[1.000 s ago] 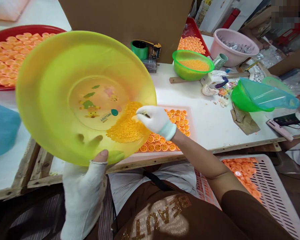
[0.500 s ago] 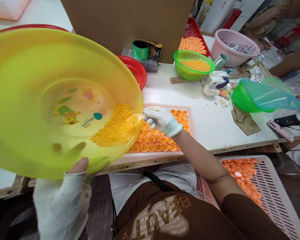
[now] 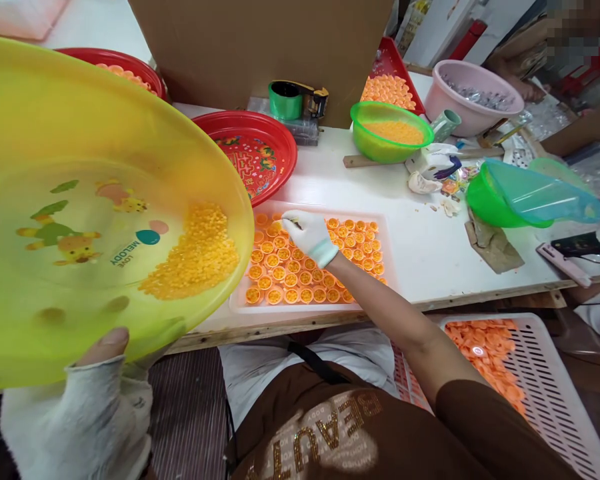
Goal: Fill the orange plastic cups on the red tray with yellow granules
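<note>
My left hand, in a white glove, grips the near rim of a big yellow plastic basin held tilted at the left. A heap of small yellow beads lies in its lower right part. My gloved right hand is closed on a small clear spoon that barely shows. It hovers over a white tray packed with rows of orange caps, several of which hold yellow beads.
A red patterned plate and a green tape dispenser sit behind the tray. A green bowl of beads, a pink basin and a green-and-blue scoop stand to the right. A white slotted crate of orange caps rests by my right leg.
The yellow basin has swung left and nearer, baring the red plate and the tray. My right hand left the bead heap and moved out over the orange caps.
</note>
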`<state>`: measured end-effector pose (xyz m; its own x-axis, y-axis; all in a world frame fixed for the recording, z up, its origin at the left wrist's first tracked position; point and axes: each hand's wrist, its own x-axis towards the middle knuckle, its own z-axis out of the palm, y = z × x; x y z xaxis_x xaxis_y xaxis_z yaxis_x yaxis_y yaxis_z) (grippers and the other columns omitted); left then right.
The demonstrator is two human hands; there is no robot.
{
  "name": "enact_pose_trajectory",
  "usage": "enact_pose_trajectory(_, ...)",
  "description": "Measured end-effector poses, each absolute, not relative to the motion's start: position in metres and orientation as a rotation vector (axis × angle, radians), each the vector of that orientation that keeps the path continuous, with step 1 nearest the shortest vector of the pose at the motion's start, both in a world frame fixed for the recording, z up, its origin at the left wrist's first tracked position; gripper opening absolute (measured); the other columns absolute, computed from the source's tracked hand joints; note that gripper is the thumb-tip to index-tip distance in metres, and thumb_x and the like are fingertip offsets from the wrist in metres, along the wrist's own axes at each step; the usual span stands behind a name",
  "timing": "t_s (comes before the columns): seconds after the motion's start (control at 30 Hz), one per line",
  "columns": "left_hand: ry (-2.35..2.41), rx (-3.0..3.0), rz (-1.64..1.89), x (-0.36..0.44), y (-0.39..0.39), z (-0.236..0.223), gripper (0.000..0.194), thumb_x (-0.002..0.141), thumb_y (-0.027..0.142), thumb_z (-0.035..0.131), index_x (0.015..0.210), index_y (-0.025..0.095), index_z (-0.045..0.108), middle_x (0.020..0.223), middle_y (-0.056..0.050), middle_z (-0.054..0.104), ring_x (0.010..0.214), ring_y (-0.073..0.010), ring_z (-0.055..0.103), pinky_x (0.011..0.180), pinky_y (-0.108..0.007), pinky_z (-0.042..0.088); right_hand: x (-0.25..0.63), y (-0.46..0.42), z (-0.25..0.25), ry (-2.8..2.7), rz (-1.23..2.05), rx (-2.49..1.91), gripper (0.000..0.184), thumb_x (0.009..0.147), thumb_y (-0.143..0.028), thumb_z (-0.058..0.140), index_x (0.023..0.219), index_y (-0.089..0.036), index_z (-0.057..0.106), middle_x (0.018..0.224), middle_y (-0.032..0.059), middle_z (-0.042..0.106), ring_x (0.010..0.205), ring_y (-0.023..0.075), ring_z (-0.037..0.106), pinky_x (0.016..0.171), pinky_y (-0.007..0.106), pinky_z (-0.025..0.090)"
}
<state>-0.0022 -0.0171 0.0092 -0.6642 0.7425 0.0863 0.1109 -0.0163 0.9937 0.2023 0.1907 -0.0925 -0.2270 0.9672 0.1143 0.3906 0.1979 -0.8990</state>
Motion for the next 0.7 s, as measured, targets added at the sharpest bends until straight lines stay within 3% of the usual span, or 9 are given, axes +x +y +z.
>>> enact_pose_trajectory(0.07, 1.778, 0.855, 1.765, 0.001, -0.017, 0.014, 0.074, 0.082, 0.021, 0.079, 0.151, 0.04, 0.06, 0.158, 0.007, 0.059, 0.149, -0.0319, 0.054, 0.12, -0.054, 0.055, 0.206, 0.188, -0.089, -1.763, 0.956, -1.257, 0.015, 0.093, -0.027, 0.059, 0.083, -0.02, 0.068, 0.072, -0.0013, 0.064, 0.071, 0.0141, 0.065, 0.073, 0.028, 0.055)
enact_pose_trajectory(0.27, 1.786, 0.846, 1.743, 0.002, -0.015, 0.011, 0.063, 0.082, 0.031, 0.084, 0.143, 0.028, 0.069, 0.149, -0.002, 0.066, 0.144, -0.0303, 0.059, 0.128, -0.047, 0.045, 0.218, 0.169, -0.038, -1.314, 1.186, -1.269, 0.024, 0.094, -0.041, 0.063, 0.103, -0.02, 0.069, 0.077, 0.0, 0.068, 0.057, 0.0114, 0.059, 0.047, 0.025, 0.046)
enact_pose_trajectory(0.37, 1.767, 0.893, 1.719, 0.009, -0.013, 0.011, 0.051, 0.081, 0.031, 0.086, 0.13, 0.022, 0.076, 0.14, -0.005, 0.072, 0.141, -0.0287, 0.061, 0.131, -0.045, 0.039, 0.211, 0.159, -0.015, -1.491, 1.138, -1.216, 0.018, 0.093, -0.036, 0.064, 0.098, -0.02, 0.07, 0.08, 0.0011, 0.07, 0.064, 0.0116, 0.062, 0.054, 0.024, 0.049)
enact_pose_trajectory(0.47, 1.677, 0.88, 1.67, 0.016, -0.009, 0.008, 0.048, 0.082, 0.035, 0.085, 0.127, 0.021, 0.076, 0.138, -0.007, 0.073, 0.139, -0.0291, 0.063, 0.128, -0.046, 0.043, 0.196, 0.151, -0.01, -1.761, 1.074, -1.226, 0.008, 0.09, -0.022, 0.064, 0.084, -0.02, 0.07, 0.085, 0.0028, 0.073, 0.082, 0.0151, 0.069, 0.067, 0.025, 0.055)
enact_pose_trajectory(0.57, 1.607, 0.844, 1.637, 0.022, -0.006, 0.003, 0.053, 0.082, 0.036, 0.085, 0.133, 0.023, 0.074, 0.143, -0.007, 0.07, 0.136, -0.0297, 0.065, 0.122, -0.044, 0.051, 0.183, 0.147, -0.016, -1.756, 1.345, -1.311, 0.007, 0.088, -0.017, 0.064, 0.083, -0.02, 0.069, 0.073, 0.0012, 0.071, 0.066, 0.0143, 0.067, 0.055, 0.024, 0.053)
enact_pose_trajectory(0.7, 1.537, 0.835, 1.638, 0.024, -0.003, -0.001, 0.057, 0.08, 0.036, 0.087, 0.134, 0.024, 0.073, 0.145, -0.009, 0.069, 0.137, -0.03, 0.064, 0.121, -0.043, 0.051, 0.18, 0.146, -0.021, -1.381, 1.762, -1.352, 0.005, 0.087, -0.016, 0.068, 0.083, -0.018, 0.068, 0.064, -0.0003, 0.068, 0.049, 0.0108, 0.059, 0.039, 0.021, 0.048)
